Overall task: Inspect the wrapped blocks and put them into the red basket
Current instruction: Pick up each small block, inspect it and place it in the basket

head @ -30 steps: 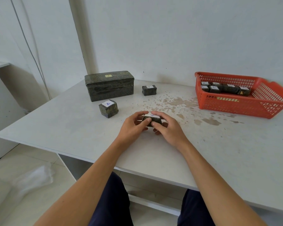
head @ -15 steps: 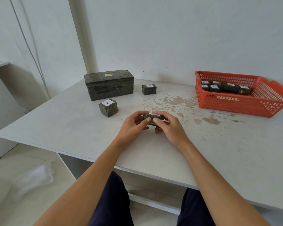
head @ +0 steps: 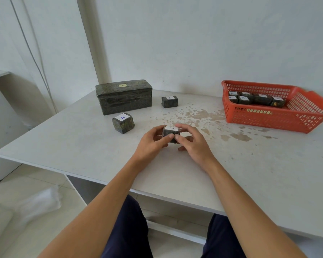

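Turning the wrapped block [head: 171,132] between both hands, the person has brought its white paper label back to the top; half a second ago only a dark wrapped side faced up. The left hand [head: 151,143] pinches the block's left end with thumb and curled fingers. The right hand [head: 193,144] clamps the right end the same way, so the block sits between the two sets of fingertips. Whether it is lifted just off the table [head: 250,174] or resting on it, I cannot tell. Both hands have stayed in the same spot throughout. The turn suggests that inspection of this block is nearly done and that the carry comes next. The red basket [head: 268,118] lies well beyond the right fingers, off to their right, with several labelled blocks [head: 257,98] already inside. Past the left fingers wait a labelled cube [head: 123,122] close by, a smaller block [head: 169,101] farther on, and a long wrapped box [head: 123,97] behind the cube, all untouched.
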